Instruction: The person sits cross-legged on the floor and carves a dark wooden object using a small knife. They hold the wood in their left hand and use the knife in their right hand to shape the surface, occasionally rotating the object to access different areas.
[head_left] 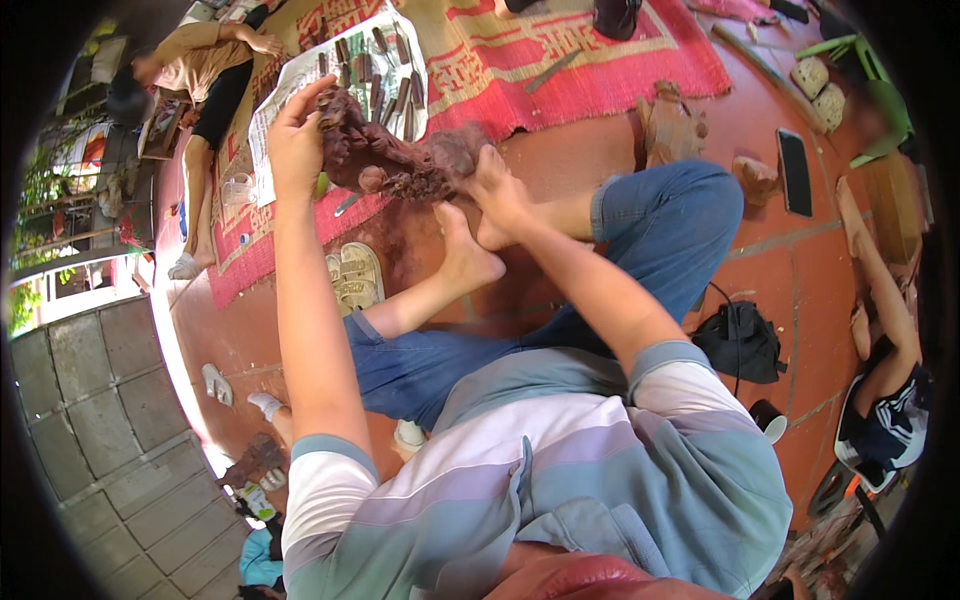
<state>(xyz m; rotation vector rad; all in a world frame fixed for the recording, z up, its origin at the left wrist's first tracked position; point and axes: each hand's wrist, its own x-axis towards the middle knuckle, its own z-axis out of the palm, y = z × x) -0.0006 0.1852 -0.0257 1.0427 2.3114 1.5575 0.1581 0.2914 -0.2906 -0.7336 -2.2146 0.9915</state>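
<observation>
A knobbly, dark reddish-brown carved wooden piece is held out in front of me, above the floor by my feet. My left hand grips its left end, fingers curled round the edge. At the other end is my right hand, closed and bent toward the wood beside my bare foot. A blurred brown roundish patch lies just past its fingers, so what that hand holds cannot be made out. Beyond the carving, several dark-handled tools lie on a newspaper sheet.
A red patterned mat spreads ahead over the tiles. Shoes stand left of my foot. Rightward are a phone, a black bag and a dark cup. Other people sit at the left and far right.
</observation>
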